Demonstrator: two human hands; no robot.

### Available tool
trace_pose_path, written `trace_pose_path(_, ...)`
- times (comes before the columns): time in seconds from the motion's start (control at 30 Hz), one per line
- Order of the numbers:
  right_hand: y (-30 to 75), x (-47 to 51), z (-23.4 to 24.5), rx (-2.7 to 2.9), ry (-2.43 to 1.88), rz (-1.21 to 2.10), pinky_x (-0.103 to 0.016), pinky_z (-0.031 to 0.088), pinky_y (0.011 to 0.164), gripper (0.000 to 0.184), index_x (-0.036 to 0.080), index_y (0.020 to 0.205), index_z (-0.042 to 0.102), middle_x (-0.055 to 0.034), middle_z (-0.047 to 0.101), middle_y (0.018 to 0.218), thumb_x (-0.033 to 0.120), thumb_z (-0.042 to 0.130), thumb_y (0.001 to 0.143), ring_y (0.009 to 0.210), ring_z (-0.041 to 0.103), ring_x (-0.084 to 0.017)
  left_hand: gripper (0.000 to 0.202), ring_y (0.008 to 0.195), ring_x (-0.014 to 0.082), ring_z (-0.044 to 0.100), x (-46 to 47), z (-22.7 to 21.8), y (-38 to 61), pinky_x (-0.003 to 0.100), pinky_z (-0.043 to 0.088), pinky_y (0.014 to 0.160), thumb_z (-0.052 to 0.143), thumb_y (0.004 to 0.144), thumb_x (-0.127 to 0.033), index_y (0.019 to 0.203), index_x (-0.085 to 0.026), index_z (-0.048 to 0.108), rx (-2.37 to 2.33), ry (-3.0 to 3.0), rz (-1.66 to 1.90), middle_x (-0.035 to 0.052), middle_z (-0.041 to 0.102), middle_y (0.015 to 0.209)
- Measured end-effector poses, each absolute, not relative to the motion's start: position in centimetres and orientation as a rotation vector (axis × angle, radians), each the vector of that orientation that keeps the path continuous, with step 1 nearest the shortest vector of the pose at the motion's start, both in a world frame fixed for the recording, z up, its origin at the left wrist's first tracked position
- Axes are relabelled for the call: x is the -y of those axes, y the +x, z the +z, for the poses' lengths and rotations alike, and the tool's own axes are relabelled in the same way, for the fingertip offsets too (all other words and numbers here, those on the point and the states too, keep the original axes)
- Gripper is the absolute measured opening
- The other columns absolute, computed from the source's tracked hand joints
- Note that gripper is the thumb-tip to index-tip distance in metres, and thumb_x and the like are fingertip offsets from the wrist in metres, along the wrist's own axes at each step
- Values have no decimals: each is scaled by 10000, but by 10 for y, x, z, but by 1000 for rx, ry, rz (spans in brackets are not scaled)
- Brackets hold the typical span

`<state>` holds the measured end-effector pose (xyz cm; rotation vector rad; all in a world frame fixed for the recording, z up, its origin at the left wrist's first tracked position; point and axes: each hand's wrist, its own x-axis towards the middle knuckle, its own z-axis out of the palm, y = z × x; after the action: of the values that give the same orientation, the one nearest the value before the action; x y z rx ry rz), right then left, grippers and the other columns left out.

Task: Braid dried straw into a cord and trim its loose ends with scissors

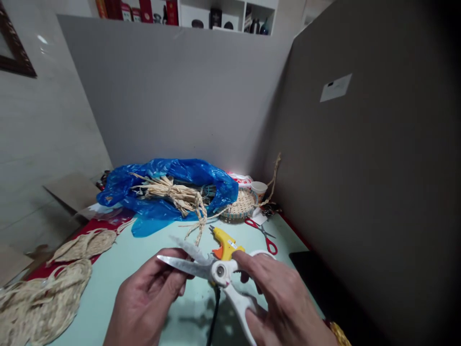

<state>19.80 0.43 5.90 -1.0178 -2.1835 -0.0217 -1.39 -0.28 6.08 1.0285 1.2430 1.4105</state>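
Observation:
My right hand (288, 298) grips a pair of white-handled scissors (220, 273) above the table, their blades spread apart and pointing left. My left hand (146, 295) is closed, thumb against curled fingers, right by the blades; whatever it pinches, if anything, is hidden. Just beyond the scissors lies a yellow hot glue gun (226, 240) with an orange trigger. Its black cord (216, 307) runs toward me under the scissors. Behind my left hand, a braided straw strand (200, 214) hangs from the bundle of dried straw (171, 191) in a blue plastic bag (120, 185).
Red-handled scissors (264, 232) lie right of the glue gun. A round woven basket (242, 204) and a paper cup (259, 188) stand at the back. Braided sole-shaped pieces (54, 300) lie at left. Grey panels (187, 96) rise behind and right; a dark flat object (317, 276) sits at right.

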Motion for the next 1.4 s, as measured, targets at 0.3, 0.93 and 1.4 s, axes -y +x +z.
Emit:
trace_pose_path(0.3, 200, -10, 54, 2223, -1005, -189, -323, 444, 557, 558, 145, 1259, 468, -54, 548, 750, 110, 468, 702, 660, 530, -224, 227, 619, 129, 565, 3, 67, -12, 172, 485, 605, 795, 646, -368, 826, -236, 752, -1274, 1038, 1507, -16, 666, 697)
trace_pose_path(0.93, 202, -12, 48, 2193, -966, -112, -270, 444, 539, 570, 155, 1243, 493, -34, 591, 720, 58, 453, 682, 607, 559, -184, 238, 653, 133, 538, 0, 59, -15, 138, 472, 585, 818, 621, -409, 765, -237, 739, -1317, 1044, 1476, -12, 660, 697)
trace_pose_path(1.4, 198, -16, 40, 2067, -1094, 349, -217, 336, 502, 408, 208, 1041, 607, 33, 513, 658, 49, 471, 691, 526, 396, -110, 354, 683, 130, 608, -6, 59, -18, 155, 497, 615, 821, 628, -411, 890, -191, 732, -1327, 1018, 1455, 23, 740, 816)
